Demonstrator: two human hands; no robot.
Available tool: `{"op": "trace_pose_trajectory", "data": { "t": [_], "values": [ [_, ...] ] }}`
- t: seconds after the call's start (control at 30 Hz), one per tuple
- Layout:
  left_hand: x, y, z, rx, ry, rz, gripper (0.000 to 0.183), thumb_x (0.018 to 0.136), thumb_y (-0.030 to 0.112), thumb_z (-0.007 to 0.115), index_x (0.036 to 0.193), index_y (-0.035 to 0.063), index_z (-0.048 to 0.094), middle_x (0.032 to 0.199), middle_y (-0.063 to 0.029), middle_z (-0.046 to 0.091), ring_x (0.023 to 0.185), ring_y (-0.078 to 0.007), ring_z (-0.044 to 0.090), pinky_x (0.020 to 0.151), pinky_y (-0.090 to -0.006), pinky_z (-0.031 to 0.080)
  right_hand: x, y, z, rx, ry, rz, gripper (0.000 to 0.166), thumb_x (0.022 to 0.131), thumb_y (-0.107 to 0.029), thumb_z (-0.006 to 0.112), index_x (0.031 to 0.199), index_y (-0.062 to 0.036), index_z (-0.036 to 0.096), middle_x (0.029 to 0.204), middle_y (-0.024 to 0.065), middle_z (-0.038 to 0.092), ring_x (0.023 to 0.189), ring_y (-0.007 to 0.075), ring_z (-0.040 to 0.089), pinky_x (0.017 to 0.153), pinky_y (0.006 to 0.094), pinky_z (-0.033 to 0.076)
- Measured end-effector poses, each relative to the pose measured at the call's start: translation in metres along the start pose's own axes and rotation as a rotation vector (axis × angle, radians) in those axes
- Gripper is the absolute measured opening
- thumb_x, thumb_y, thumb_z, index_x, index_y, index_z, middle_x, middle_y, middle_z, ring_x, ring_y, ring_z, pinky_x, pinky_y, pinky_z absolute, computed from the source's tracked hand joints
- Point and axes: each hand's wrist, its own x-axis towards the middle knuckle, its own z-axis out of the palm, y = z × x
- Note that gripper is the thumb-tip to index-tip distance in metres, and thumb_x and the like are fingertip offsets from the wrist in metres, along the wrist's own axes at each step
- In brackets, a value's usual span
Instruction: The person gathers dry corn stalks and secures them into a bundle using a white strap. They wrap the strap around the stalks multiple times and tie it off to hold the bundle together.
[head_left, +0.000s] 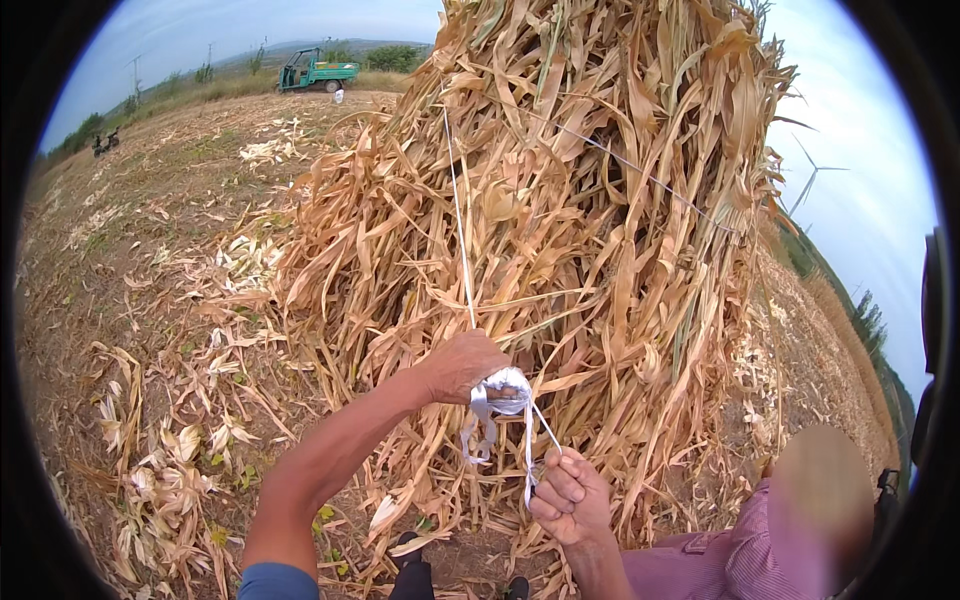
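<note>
A tall stack of dry corn stalks (570, 225) stands before me. My left hand (466, 366) is closed on a roll of white plastic twine (513, 384) at the foot of the stack. From that hand a taut strand of twine (459, 210) runs up along the stalks; another line of twine (637, 169) crosses the upper right side. My right hand (568, 495), lower and to the right, grips a strand that comes off the roll. A loose loop of twine hangs below my left hand.
Another person in a striped pinkish shirt (720, 555) is close at the lower right. Loose corn husks (180, 472) litter the ground at left. A green cargo vehicle (319, 73) stands far back left, and a wind turbine (814, 169) rises at right.
</note>
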Motion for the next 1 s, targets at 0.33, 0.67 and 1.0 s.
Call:
{"op": "trace_pose_trajectory", "data": {
  "t": [0.33, 0.67, 1.0],
  "values": [
    [-0.029, 0.145, 0.027, -0.029, 0.333, -0.237, 0.037, 0.09, 0.043, 0.074, 0.075, 0.0094, 0.071, 0.064, -0.0059, 0.061, 0.059, -0.025, 0.054, 0.064, -0.0402, 0.039, -0.098, 0.01, -0.025, -0.052, -0.03, 0.189, 0.021, 0.102, -0.012, 0.047, 0.103, 0.0028, 0.061, 0.05, -0.0094, 0.035, 0.04, 0.0053, 0.03, 0.044, 0.026, 0.033],
    [-0.068, 0.396, 0.081, -0.092, 0.125, -0.302, 0.02, 0.07, 0.026, 0.078, 0.073, 0.0091, 0.066, 0.066, -0.0018, 0.056, 0.061, -0.0193, 0.054, 0.063, -0.0353, 0.041, -0.359, 0.002, -0.096, -0.026, 0.238, 0.404, 0.036, 0.097, -0.034, 0.063, 0.092, 0.0008, 0.063, 0.053, 0.0006, 0.044, 0.045, 0.0137, 0.038, 0.046, 0.0342, 0.037],
    [-0.079, 0.384, 0.11, -0.691, 0.567, -1.018, 0.042, 0.093, 0.041, 0.075, 0.092, -0.0004, 0.077, 0.071, -0.0058, 0.069, 0.061, -0.0159, 0.061, 0.062, -0.0326, 0.046, -0.216, -0.064, -0.124, -1.361, -0.235, 0.218, 0.035, 0.109, -0.029, 0.05, 0.122, 0.0009, 0.064, 0.072, 0.0055, 0.056, 0.063, 0.0155, 0.054, 0.062, 0.0317, 0.047]
  ]
}}
